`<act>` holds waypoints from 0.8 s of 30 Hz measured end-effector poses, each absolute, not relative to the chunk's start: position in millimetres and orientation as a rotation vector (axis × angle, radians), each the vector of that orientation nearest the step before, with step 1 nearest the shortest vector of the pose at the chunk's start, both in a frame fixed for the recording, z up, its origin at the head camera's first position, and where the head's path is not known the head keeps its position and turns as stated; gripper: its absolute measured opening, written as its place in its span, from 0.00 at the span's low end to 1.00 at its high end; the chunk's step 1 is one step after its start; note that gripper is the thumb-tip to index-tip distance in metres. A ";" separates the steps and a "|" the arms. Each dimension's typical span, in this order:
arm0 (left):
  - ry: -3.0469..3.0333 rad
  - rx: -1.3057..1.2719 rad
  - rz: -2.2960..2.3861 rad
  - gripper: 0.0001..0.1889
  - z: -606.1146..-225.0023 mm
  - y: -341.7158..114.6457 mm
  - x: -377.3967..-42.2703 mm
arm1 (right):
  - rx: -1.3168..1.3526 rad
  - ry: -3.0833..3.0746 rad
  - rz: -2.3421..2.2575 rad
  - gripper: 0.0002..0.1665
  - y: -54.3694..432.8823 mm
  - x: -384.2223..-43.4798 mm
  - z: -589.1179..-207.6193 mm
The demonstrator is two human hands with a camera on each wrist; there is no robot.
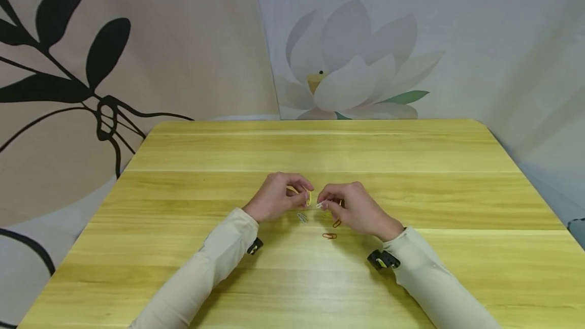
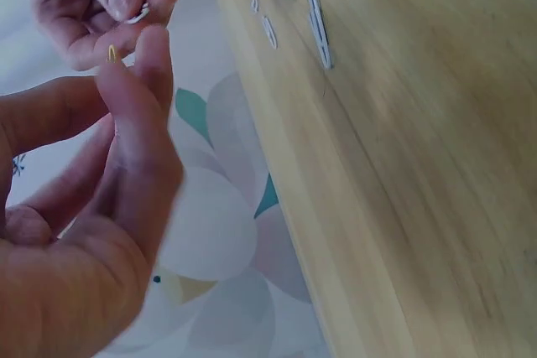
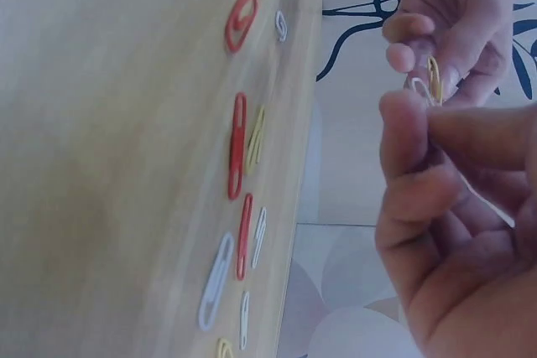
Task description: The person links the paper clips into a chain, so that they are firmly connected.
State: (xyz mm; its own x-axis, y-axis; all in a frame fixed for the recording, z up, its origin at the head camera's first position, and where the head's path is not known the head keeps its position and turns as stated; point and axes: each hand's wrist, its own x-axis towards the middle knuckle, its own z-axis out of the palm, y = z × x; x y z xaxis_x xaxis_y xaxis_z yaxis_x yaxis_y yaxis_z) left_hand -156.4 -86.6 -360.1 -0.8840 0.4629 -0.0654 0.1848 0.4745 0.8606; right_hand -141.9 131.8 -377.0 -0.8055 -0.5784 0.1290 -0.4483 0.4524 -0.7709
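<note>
Between its thumb and fingertips, my left hand (image 1: pixel 276 198) pinches a yellow paper clip (image 1: pixel 309 198). My right hand (image 1: pixel 361 210) holds a white paper clip (image 1: pixel 319 205) by finger and thumb, facing the left hand across a small gap. In the right wrist view the white clip's looped end (image 3: pixel 419 85) overlaps the yellow one (image 3: pixel 434 78). Both hands are raised over the table. Below them lie a loose white clip (image 1: pixel 301 218), a red clip (image 1: pixel 329 236) and another red clip (image 1: pixel 336 224), partly beneath the right hand.
Several more paper clips lie spread on the wooden table (image 1: pixel 183 253), among them a red clip (image 3: pixel 238 147), a yellow clip (image 3: pixel 256 140) and a large white clip (image 3: pixel 216 281). Behind the table's far edge hangs a curtain (image 1: pixel 205 39) with printed leaves and a flower.
</note>
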 end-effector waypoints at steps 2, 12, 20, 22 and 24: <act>2.346 0.493 1.438 0.10 -359.0 -84.8 -155.4 | -0.895 2.543 -1.300 0.05 131.8 -141.3 -377.2; 2.297 0.484 1.495 0.09 -355.5 -80.6 -151.8 | -0.871 2.538 -1.431 0.05 132.5 -138.6 -375.7; 2.315 0.506 1.476 0.10 -353.4 -79.4 -149.9 | -0.841 2.555 -1.472 0.05 132.4 -138.0 -375.8; 2.320 0.508 1.465 0.10 -352.3 -79.2 -149.6 | -0.839 2.555 -1.475 0.05 132.3 -138.1 -375.6; 2.320 0.515 1.462 0.10 -351.7 -79.1 -149.6 | -0.840 2.552 -1.477 0.05 132.2 -137.9 -374.3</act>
